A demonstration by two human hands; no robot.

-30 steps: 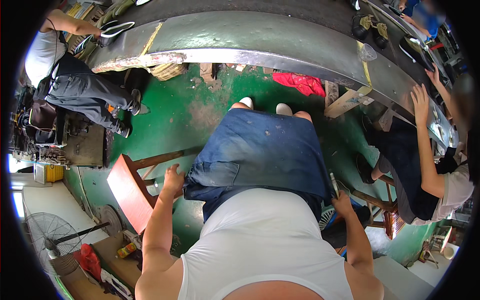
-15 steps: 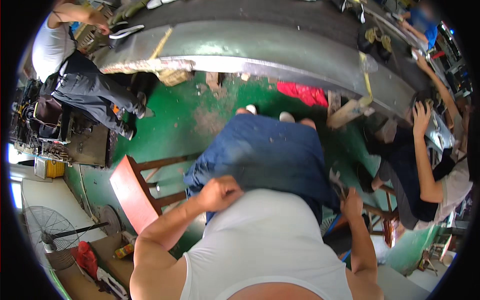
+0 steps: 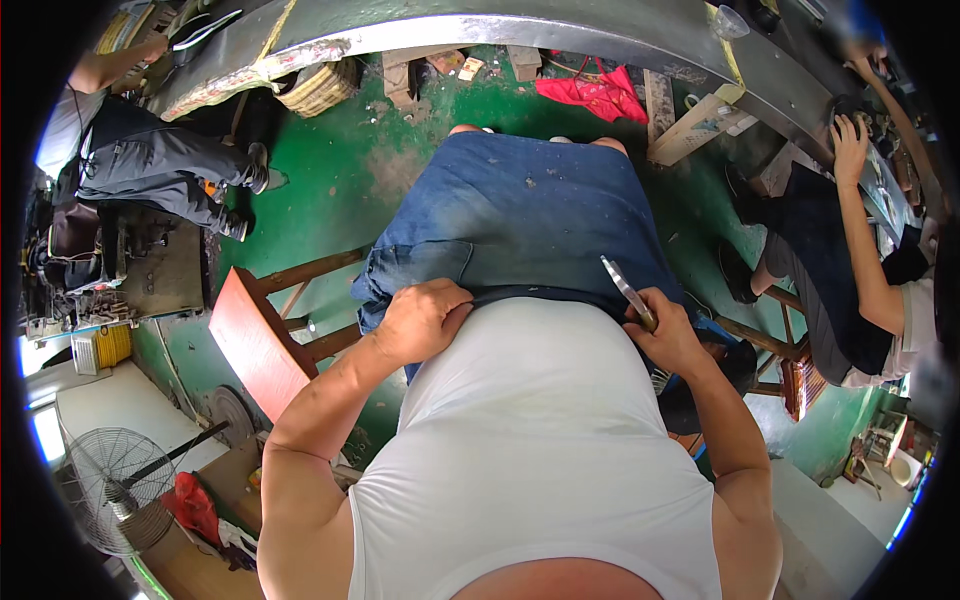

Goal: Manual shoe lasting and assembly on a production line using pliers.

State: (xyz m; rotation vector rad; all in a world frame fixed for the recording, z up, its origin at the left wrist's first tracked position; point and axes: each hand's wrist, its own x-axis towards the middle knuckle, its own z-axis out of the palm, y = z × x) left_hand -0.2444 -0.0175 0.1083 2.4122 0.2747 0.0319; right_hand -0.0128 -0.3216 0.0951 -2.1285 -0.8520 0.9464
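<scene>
My left hand [image 3: 425, 318] is closed at the dark waistband [image 3: 505, 292] of my blue denim shorts [image 3: 530, 210], its thumb and curled fingers gripping the edge. On the other side of my waist, my right hand [image 3: 668, 332] is wrapped round a pair of pliers [image 3: 628, 290]. Their metal head points up and to the left over the denim, and the jaws are seen edge-on. The fingertips of that hand touch the waistband too. Below the waistband lies my white tank top [image 3: 540, 420].
A long workbench with a metal edge [image 3: 450, 33] crosses the far side. Under it are a wicker basket [image 3: 318, 90] and red cloth [image 3: 600, 95]. A wooden stool [image 3: 262, 340] and fan [image 3: 115, 480] stand left. Co-workers are at far left and at right, one resting a hand [image 3: 850, 148] there.
My view has tilted down toward my body. The right hand has come inward to the waistband with the pliers, and my left hand has closed on the waistband.
</scene>
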